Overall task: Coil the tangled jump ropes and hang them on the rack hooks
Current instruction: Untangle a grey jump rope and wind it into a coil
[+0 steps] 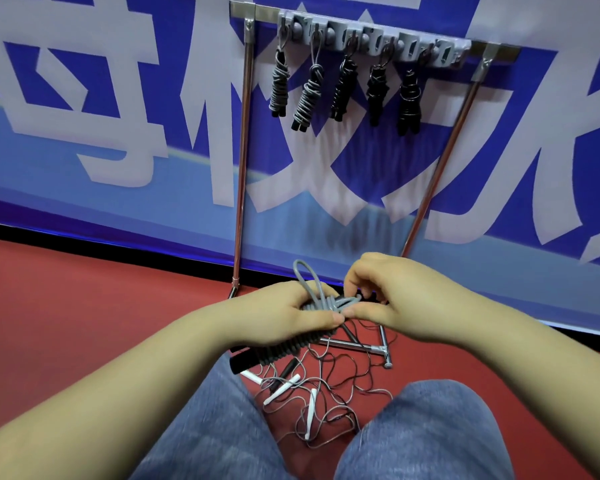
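Observation:
My left hand (288,315) grips a grey jump rope bundle (321,303) wound round its black handles, whose ends (243,363) stick out below the palm. A grey loop (303,277) stands up above the bundle. My right hand (385,296) pinches the rope's wraps at the bundle's right end. Up on the wall side, the rack (371,38) carries several coiled ropes (343,90) hanging from its grey hooks, grey ones at the left and black ones at the right. A tangle of thin ropes with white handles (309,400) lies on the floor between my knees.
The rack's chrome legs (241,161) run down to a base bar (354,346) on the red floor (84,306), just beyond my hands. A blue and white banner (118,133) covers the wall behind. My knees in blue jeans (215,427) flank the tangle.

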A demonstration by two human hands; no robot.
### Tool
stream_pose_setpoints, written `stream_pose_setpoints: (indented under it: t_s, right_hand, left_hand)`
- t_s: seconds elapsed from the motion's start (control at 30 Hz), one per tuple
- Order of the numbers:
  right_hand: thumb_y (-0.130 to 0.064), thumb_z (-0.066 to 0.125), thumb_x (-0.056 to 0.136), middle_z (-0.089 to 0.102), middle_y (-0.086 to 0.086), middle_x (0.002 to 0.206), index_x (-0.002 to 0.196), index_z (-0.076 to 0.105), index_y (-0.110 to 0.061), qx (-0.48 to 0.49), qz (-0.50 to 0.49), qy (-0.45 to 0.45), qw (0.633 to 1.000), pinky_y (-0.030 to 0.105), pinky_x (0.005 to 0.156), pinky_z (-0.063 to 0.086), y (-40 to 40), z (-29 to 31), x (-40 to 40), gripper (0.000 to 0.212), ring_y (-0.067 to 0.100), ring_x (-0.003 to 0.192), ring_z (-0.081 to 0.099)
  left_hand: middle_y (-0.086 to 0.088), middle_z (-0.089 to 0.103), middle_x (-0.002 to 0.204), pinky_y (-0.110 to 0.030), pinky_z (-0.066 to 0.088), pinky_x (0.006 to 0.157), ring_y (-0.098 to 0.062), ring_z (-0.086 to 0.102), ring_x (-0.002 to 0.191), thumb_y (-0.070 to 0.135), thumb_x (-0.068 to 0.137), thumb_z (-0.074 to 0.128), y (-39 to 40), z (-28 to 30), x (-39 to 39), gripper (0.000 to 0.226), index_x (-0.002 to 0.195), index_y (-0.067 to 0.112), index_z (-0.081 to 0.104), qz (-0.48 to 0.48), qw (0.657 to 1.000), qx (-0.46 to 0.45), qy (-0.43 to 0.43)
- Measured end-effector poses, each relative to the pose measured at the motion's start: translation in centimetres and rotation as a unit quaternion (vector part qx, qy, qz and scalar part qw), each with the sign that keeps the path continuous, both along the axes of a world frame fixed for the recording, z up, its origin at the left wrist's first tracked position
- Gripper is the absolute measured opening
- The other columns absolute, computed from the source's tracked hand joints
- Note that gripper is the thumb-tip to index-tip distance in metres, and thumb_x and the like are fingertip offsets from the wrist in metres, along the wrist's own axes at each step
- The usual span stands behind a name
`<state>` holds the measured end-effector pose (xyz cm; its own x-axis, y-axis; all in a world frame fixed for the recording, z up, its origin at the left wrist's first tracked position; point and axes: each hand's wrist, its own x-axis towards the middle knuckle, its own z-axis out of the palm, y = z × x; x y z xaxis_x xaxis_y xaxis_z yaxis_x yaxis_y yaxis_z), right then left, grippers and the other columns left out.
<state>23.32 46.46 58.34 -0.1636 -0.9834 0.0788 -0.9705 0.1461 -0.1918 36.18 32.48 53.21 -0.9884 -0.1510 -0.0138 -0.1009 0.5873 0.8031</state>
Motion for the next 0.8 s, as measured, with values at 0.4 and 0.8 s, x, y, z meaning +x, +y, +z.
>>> stream_pose_setpoints:
  t_s: [0.4,0.8]
  right_hand:
    - [-0.043,0.059,0.086,0.037,-0.013,0.075,0.089,0.048,-0.026,0.097,0.0,0.108,0.989,0.026,0.065,0.031,-1.2,1.0,1.2,0.021,0.009,0.069,0.04]
    - [-0.034,0.068,0.078,0.05,-0.01,0.068,0.075,0.055,-0.024,0.006,-0.02,0.01,1.0,0.024,0.062,0.041,-3.7,2.0,0.8,0.017,0.005,0.063,0.048]
  left_hand:
    - [0.017,0.063,0.105,-0.024,0.047,0.091,0.0,0.059,0.096,0.045,0.089,0.06,-1.1,0.4,-0.1,0.022,0.11,0.043,0.055,-0.031,0.993,-0.114,0.0]
    - [0.029,0.054,0.063,-0.011,0.032,0.055,0.011,0.05,0.062,0.053,0.088,0.056,-3.3,3.2,-0.1,0.018,0.104,0.048,0.049,-0.015,0.972,-0.233,-0.018]
